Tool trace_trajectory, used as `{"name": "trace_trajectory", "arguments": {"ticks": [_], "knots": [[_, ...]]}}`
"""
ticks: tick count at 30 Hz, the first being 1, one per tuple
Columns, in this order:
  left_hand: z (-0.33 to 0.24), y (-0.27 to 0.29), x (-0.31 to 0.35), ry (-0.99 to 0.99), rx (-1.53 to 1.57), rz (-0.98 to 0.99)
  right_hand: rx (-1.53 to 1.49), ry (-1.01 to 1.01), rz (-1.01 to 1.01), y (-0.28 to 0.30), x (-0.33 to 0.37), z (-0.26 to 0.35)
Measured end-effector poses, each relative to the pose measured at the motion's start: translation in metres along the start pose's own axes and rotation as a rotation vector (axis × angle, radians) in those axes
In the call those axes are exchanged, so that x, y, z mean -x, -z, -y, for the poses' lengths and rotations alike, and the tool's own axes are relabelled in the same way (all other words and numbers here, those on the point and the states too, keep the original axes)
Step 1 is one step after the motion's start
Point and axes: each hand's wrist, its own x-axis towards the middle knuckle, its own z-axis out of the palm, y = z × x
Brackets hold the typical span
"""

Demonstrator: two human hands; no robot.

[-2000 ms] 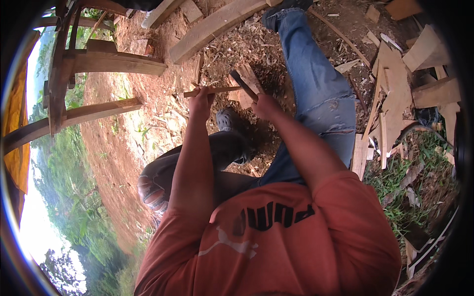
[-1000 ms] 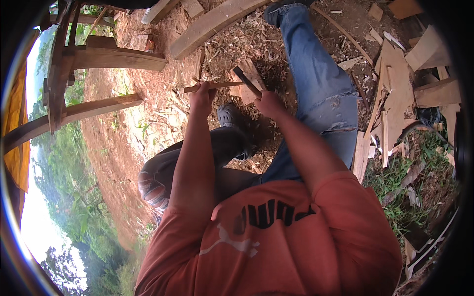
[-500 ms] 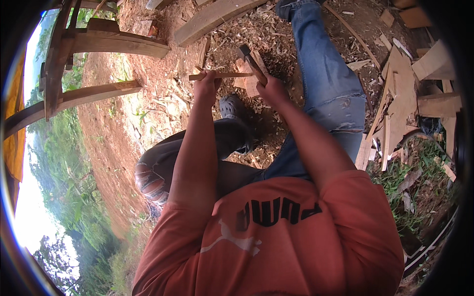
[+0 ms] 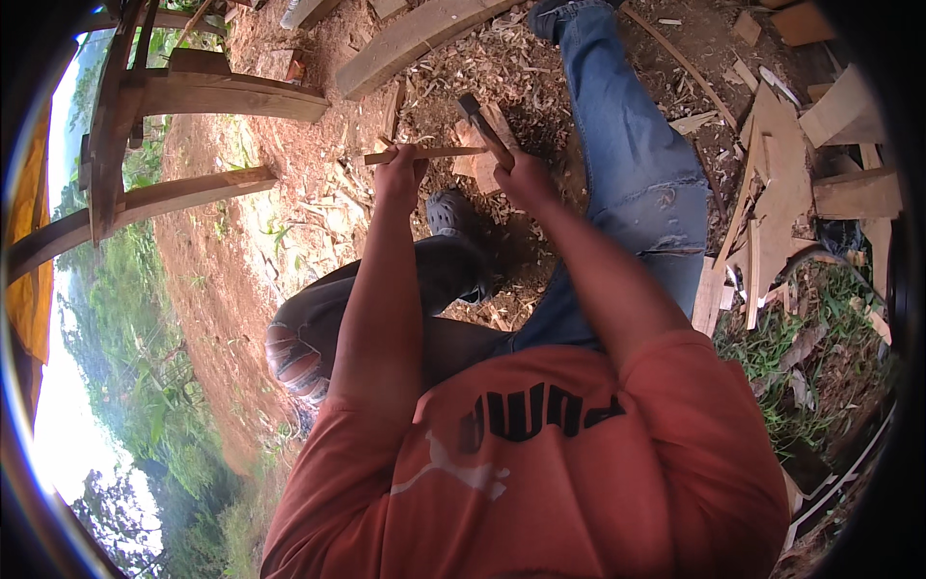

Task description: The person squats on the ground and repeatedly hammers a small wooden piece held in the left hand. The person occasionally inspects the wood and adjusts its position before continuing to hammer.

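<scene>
In my left hand (image 4: 397, 174), fingers wrapped round it, is a thin wooden stick (image 4: 449, 151) lying roughly level from left to right. My right hand (image 4: 526, 181) grips the handle of a hammer-like tool (image 4: 484, 130); its dark, blocky head points away and to the left. The stick's right end meets or passes close to the tool's handle near my right hand; I cannot tell whether they touch. Beneath both lies a pale piece of wood (image 4: 473, 172) on the ground. The shape of the tool's edge is too small to make out.
My outstretched leg in blue jeans (image 4: 641, 164) lies to the right, and a grey clog (image 4: 449, 212) is between my arms. Wood shavings cover the soil. A curved beam (image 4: 415, 43) lies ahead, a timber frame (image 4: 222, 92) stands left, and offcuts (image 4: 781, 183) pile up right.
The view has shifted slightly. The tool's head has tipped a little to the left, while both hands keep their holds and the stick stays almost in place.
</scene>
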Motion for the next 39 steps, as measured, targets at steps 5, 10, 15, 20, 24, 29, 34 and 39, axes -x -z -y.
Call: {"name": "trace_trajectory", "arguments": {"ticks": [5, 10, 15, 20, 24, 29, 34, 39], "knots": [[0.0, 0.001, 0.0, 0.021, -0.001, -0.035, 0.262, -0.137, 0.168, 0.001, 0.003, -0.022], [-0.001, 0.001, 0.001, 0.054, 0.01, -0.039, 0.28, -0.109, 0.106, -0.005, 0.008, -0.03], [-0.004, -0.001, 0.004, 0.06, -0.012, -0.047, -0.023, -0.287, 0.142, 0.0, -0.004, -0.027], [-0.003, 0.0, 0.003, 0.048, -0.015, -0.053, -0.044, -0.188, 0.031, 0.012, -0.006, -0.009], [0.001, 0.005, -0.001, 0.04, 0.018, -0.022, 0.035, -0.071, 0.09, 0.012, -0.004, -0.003], [0.006, 0.01, 0.0, 0.002, 0.045, 0.008, 0.074, -0.125, 0.126, 0.007, -0.002, -0.015], [-0.004, -0.01, 0.015, -0.04, -0.073, -0.006, 0.082, -0.155, 0.056, 0.004, -0.009, -0.033], [-0.011, -0.022, 0.028, -0.087, -0.185, -0.041, 0.075, -0.145, 0.06, 0.007, -0.009, -0.03]]}}
